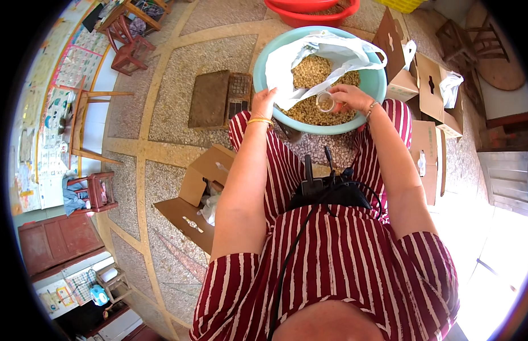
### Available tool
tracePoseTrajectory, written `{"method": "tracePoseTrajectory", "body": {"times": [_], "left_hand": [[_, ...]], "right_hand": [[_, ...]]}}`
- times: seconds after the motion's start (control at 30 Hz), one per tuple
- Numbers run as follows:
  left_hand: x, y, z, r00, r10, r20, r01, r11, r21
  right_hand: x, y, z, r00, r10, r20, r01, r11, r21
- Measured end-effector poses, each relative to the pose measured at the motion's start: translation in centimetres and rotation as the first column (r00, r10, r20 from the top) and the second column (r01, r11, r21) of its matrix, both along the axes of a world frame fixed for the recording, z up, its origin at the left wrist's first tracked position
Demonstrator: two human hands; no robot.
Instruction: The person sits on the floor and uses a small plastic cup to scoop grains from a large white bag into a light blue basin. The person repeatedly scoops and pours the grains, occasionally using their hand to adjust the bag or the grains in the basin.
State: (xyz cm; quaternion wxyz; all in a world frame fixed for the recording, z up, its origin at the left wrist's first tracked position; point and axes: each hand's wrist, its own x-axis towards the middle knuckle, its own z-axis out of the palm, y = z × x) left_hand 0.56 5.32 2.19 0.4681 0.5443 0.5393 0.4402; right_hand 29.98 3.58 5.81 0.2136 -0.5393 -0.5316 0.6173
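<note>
A pale blue plastic basin point(376, 87) stands between my knees, with many small yellowish-brown pieces point(304, 111) in it. Inside it lies a white plastic bag point(281, 70), its mouth spread wide, holding more of the same pieces. My left hand point(264, 102) grips the bag's edge at the basin's left rim. Over the loose pieces, my right hand point(351, 99) holds a small clear round cup point(324, 102) near the bag's lower edge. How full the cup is, I cannot tell.
Red basins point(313, 18) stand beyond the blue one. A platform scale point(209, 99) lies to its left. Open cardboard boxes stand at the right point(430, 91) and lower left point(195, 179), with white bags in them. Wooden chairs point(129, 49) stand farther left.
</note>
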Motion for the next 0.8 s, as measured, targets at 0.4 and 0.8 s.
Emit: {"method": "tracePoseTrajectory", "body": {"times": [0.4,0.8], "left_hand": [[-1.8,-0.5,0.6,0.999,0.034,0.023,-0.034,0.999,0.012],[-0.9,-0.5,3.3,0.999,0.005,0.052,-0.007,1.000,0.028]], "right_hand": [[-1.7,-1.2,1.7,0.864,-0.312,-0.396,0.371,0.925,0.081],[-5.0,3.2,3.9,0.832,-0.433,0.346,-0.052,0.561,0.826]]}}
